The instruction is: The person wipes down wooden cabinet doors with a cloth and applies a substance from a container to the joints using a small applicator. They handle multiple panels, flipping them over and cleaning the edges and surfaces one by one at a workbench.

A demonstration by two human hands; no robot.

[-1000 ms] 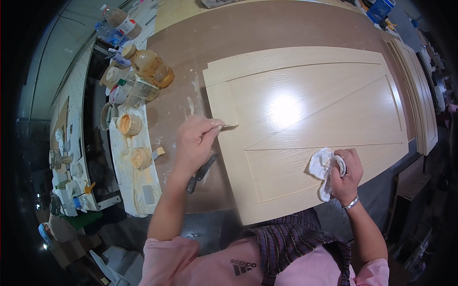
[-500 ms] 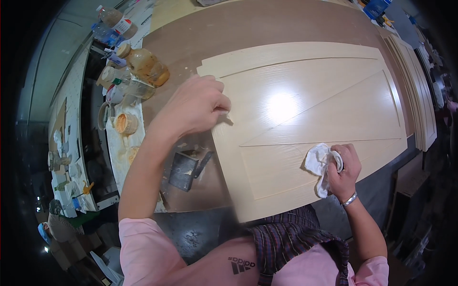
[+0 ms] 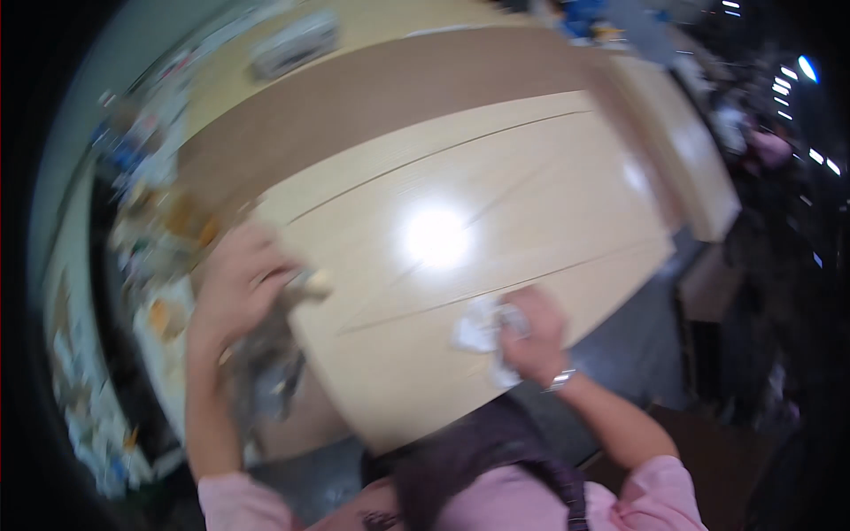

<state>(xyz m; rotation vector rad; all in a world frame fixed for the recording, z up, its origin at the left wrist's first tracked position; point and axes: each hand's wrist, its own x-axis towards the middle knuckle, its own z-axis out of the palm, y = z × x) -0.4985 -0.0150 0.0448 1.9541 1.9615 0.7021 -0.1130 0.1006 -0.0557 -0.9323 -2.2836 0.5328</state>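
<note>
A pale cream panel [image 3: 381,380], like a cabinet door with thin grooved lines and a diagonal, lies flat before me. At its front right part my right hand [image 3: 536,332] is closed around a crumpled white cloth [image 3: 478,327] that rests on the surface. Over the panel's left edge my left hand [image 3: 243,279] is closed, its fingers bent together. A small tan-tipped thing [image 3: 314,284] sticks out from these fingers; motion blur hides its kind. A silver band shows on my right wrist.
Brown board [image 3: 381,97] lies under and behind the panel. More pale panels [image 3: 682,133] stand at the right. Blurred bottles [image 3: 173,217] and an orange-stained cup [image 3: 164,319] crowd the left edge. A whitish box-like thing [image 3: 297,44] sits at the back.
The whole view has swung rightward and blurred. My left hand has come away from the panel's corner with a small tan-tipped thing. The right hand still grips the cloth on the panel.
</note>
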